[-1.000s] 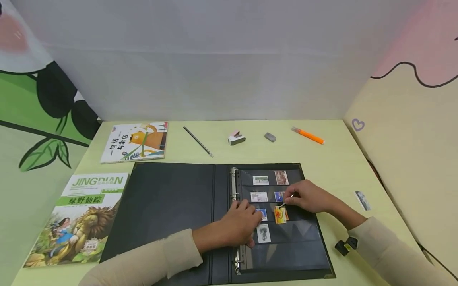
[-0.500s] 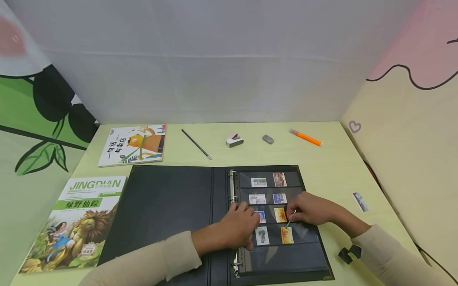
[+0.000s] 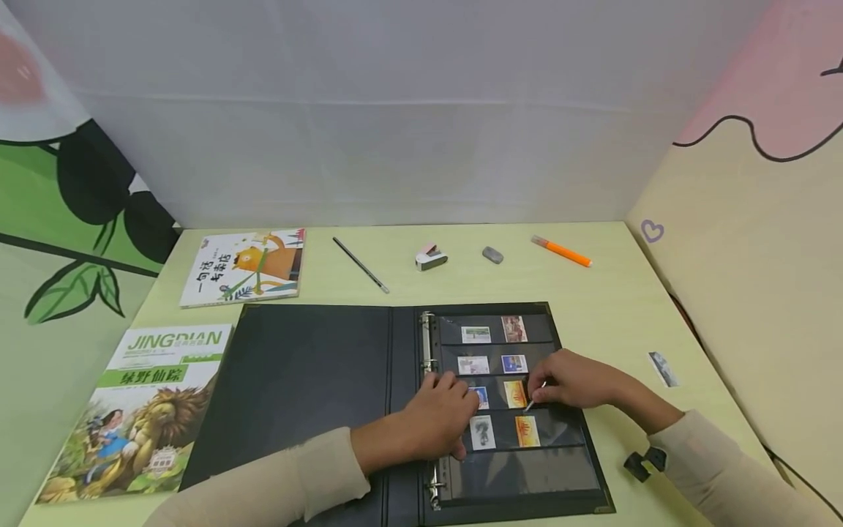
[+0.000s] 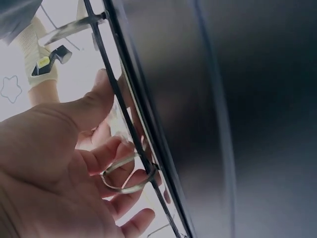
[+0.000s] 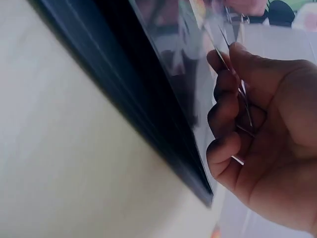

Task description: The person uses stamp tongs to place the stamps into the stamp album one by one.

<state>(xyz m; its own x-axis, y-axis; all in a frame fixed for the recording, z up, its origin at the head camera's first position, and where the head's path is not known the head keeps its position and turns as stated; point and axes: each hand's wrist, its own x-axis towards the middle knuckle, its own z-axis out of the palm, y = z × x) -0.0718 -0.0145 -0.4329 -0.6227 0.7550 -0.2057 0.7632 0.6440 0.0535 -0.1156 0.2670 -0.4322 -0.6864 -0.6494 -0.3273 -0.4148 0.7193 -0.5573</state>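
Observation:
A black ring-binder stamp album (image 3: 316, 380) lies open, with clear pocket pages on its right side. My left hand (image 3: 435, 416) rests on the page beside the rings, partly covering a blue stamp (image 3: 483, 398); the left wrist view shows a metal ring (image 4: 119, 188) by its fingers. My right hand (image 3: 571, 379) pinches metal tweezers (image 5: 237, 84) between thumb and fingers. Their tips point down just above a yellow-orange stamp (image 3: 527, 431) in the fourth row. Directly over that row sits a similar orange stamp (image 3: 515, 394), and a grey portrait stamp (image 3: 483, 432) is to the left.
One loose stamp (image 3: 663, 369) lies on the table right of the album. Behind it are a pencil (image 3: 361, 265), a small stapler (image 3: 431, 258), a grey eraser (image 3: 492, 255) and an orange marker (image 3: 562, 251). Two books (image 3: 244, 267) (image 3: 132, 410) lie at left.
The yellow-orange stamp has moved from over the third row down into the fourth row. My right hand went down with it, then the tweezer tips drew up slightly off it. My left hand stayed.

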